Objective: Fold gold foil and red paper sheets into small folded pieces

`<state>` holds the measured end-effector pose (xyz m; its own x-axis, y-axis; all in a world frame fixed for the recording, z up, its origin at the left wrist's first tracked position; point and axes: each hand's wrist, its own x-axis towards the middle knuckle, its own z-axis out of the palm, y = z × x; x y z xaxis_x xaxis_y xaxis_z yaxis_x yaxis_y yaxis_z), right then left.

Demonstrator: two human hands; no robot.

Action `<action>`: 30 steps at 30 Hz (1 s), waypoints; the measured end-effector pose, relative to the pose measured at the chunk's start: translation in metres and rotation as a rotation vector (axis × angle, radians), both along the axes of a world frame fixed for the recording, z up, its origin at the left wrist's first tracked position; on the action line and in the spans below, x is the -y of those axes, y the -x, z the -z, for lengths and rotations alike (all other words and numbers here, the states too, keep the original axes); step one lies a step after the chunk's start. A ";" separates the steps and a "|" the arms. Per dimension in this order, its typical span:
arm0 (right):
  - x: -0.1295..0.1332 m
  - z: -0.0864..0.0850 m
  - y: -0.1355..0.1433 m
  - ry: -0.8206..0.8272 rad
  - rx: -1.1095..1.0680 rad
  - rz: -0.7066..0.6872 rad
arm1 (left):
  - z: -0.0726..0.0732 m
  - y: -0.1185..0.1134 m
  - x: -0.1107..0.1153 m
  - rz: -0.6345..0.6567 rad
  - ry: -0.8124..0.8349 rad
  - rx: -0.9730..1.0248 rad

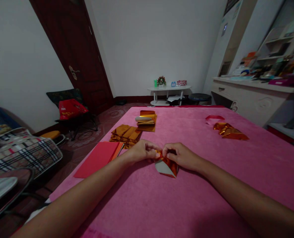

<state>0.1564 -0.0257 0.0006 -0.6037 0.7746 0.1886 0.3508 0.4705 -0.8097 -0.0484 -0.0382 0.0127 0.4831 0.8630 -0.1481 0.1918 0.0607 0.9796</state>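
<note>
In the middle of the pink table cover, a partly folded piece of shiny orange-gold foil paper (168, 167) shows a pale underside. My left hand (144, 151) pinches its upper left edge between thumb and fingers. On the other side my right hand (178, 153) is closed with its fingertips on the top of the same paper, close to the left ones. The fingers partly hide where the paper is gripped. A stack of red paper (97, 158) with orange edges lies left of my left hand. Just beyond that are folded gold-brown paper pieces (126, 134).
Gold foil sheets (147, 127) lie farther back with a grey rounded object (143, 119) on them. Shiny folded foil pieces (231, 131) and a pink ribbon-like loop (214, 119) sit at the right. The pink-covered table (236, 165) extends around my arms.
</note>
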 end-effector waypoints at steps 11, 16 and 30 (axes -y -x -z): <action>0.007 -0.009 -0.015 0.268 -0.395 0.310 | 0.010 -0.018 0.008 -0.520 -0.015 0.363; 0.009 -0.004 -0.014 0.272 -0.358 0.299 | 0.014 -0.024 0.011 -0.478 -0.055 0.337; 0.000 0.003 -0.025 -0.306 0.237 0.300 | 0.017 -0.025 0.007 -0.222 -0.864 -0.515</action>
